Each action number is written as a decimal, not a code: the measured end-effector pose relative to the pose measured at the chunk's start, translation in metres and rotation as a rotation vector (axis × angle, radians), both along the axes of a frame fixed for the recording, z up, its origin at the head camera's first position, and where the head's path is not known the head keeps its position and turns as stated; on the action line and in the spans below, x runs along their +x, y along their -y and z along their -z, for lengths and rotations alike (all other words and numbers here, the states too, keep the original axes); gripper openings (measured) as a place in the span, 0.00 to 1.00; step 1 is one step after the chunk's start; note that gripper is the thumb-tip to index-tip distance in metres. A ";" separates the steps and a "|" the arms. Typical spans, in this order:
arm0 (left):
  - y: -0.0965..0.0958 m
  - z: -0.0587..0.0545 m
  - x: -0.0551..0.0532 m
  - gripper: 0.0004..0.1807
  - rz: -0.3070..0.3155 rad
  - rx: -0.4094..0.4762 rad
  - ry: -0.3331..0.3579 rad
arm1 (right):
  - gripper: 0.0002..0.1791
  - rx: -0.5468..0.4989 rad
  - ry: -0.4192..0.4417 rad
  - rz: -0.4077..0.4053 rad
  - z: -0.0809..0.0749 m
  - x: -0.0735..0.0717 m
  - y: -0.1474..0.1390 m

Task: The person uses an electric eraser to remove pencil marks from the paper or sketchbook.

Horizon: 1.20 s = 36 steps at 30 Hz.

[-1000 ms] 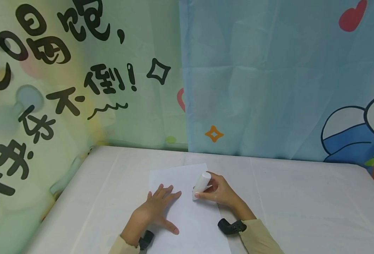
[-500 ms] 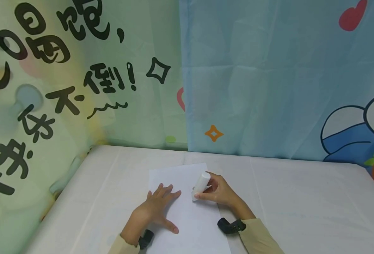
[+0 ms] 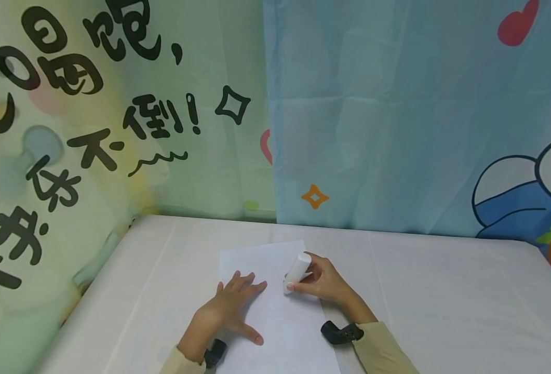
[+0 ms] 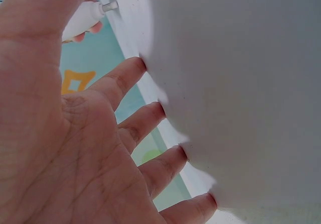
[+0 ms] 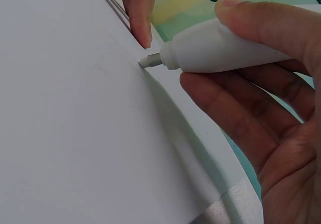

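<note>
My right hand (image 3: 322, 280) holds a thick white electric eraser (image 3: 297, 270) between thumb and fingers, its body tilted. In the right wrist view the narrow eraser tip (image 5: 150, 60) meets the paper. A white sheet of paper (image 3: 284, 332) lies under both hands. My left hand (image 3: 230, 309) rests on the sheet's left side with fingers spread. Its fingertips press the paper in the left wrist view, where part of the electric eraser (image 4: 85, 19) shows behind the thumb. Faint marks (image 5: 100, 67) show on the paper.
A white cloth covers the table (image 3: 434, 301). Behind it hang a blue curtain (image 3: 387, 114) and a green one with black lettering (image 3: 200, 171). Black straps (image 3: 341, 333) sit on both wrists, below beige sleeves.
The electric eraser's lower end shifts only very slightly against the paper. Both hands and the sheet keep practically the same places.
</note>
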<state>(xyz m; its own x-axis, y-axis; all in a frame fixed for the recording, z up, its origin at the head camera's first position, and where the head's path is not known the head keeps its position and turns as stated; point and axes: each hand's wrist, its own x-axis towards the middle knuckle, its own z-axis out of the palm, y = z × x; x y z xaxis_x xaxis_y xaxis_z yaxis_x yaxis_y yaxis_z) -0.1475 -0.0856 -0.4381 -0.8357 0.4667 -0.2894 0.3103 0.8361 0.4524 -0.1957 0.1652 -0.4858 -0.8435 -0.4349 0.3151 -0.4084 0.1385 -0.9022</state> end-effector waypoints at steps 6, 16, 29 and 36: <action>-0.001 -0.001 0.000 0.58 0.000 -0.004 -0.003 | 0.25 -0.005 -0.002 0.007 -0.001 0.000 0.000; 0.000 -0.001 0.001 0.59 0.005 -0.002 -0.011 | 0.24 -0.019 -0.001 -0.027 -0.002 -0.002 -0.001; 0.000 -0.001 0.000 0.58 0.007 0.002 -0.015 | 0.24 -0.017 -0.005 -0.050 0.000 -0.002 0.000; 0.000 0.001 0.000 0.58 0.010 -0.003 -0.013 | 0.25 -0.019 0.008 -0.047 0.001 0.000 -0.001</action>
<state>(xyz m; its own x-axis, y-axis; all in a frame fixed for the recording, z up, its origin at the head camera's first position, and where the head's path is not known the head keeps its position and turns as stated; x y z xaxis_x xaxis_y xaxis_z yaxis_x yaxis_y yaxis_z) -0.1470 -0.0861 -0.4387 -0.8346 0.4743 -0.2802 0.3245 0.8343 0.4458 -0.1962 0.1657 -0.4865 -0.8247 -0.4685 0.3169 -0.4069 0.1023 -0.9077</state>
